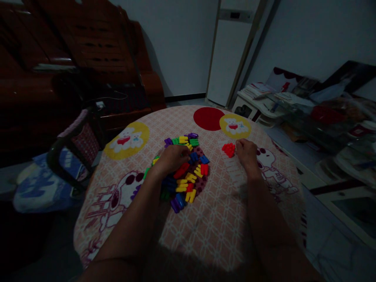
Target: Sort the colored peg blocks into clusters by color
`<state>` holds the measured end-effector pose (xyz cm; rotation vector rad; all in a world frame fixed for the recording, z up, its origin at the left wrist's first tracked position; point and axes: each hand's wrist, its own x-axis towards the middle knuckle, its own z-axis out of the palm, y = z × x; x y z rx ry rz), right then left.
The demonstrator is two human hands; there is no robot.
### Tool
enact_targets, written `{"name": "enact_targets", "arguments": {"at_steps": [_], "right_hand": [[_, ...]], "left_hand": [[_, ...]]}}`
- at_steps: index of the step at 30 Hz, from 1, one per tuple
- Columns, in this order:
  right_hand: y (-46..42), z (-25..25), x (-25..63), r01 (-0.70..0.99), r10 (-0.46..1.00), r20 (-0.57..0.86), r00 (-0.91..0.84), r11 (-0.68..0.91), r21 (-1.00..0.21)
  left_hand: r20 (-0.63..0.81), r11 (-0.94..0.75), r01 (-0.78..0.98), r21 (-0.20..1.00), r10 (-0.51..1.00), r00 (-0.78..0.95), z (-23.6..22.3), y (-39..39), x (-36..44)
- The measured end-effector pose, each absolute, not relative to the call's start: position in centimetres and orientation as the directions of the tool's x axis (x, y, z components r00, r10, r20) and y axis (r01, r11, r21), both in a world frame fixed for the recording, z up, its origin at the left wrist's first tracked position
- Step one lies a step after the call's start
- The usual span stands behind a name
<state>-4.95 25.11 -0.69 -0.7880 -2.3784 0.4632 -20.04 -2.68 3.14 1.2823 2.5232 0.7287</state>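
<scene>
My left hand (175, 157) is over a pile of small plastic building pieces, its fingers curled down and pressed together among them. Anything between those fingertips is hidden. Around it lie yellow pieces (182, 185), a red piece (181, 170), blue pieces (194, 157), green pieces (194, 142) and purple pieces (175, 205). To the right, a small cluster of red pieces (229, 149) rests on the tablecloth. Just beside that cluster is my right hand (246, 152), closed with its fingers bent inward; I cannot make out whether something is in it.
A patterned cloth (205, 231) covers the round table. A chair (79, 145) stands at the left and a wooden bench (102, 51) behind it. On the right, a white cabinet (270, 103) and a cluttered glass-topped table (311, 117) stand close by.
</scene>
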Motion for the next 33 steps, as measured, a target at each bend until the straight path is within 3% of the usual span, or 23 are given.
{"name": "enact_targets", "arguments": {"at_steps": [5, 10, 20, 33], "right_hand": [[22.9, 1.8, -5.0, 0.259, 0.576, 0.512, -0.638, 0.786, -0.561], [20.6, 2.9, -5.4, 0.141, 0.519, 0.486, -0.703, 0.772, -0.62], [19.5, 2.1, -5.9, 0.089, 0.477, 0.404, -0.781, 0.725, -0.683], [19.3, 1.5, -6.3, 0.016, 0.428, 0.419, -0.801, 0.714, -0.7]], "left_hand": [[-0.16, 0.544, 0.741, 0.394, 0.834, -0.527, 4.0, -3.8, -19.6], [-0.216, 0.588, 0.754, 0.293, 0.809, -0.547, 4.2, -3.9, -19.0], [-0.147, 0.597, 0.678, 0.429, 0.787, -0.599, 4.7, -6.4, -21.9], [-0.248, 0.642, 0.731, 0.232, 0.766, -0.593, 4.8, -5.4, -21.2]]}}
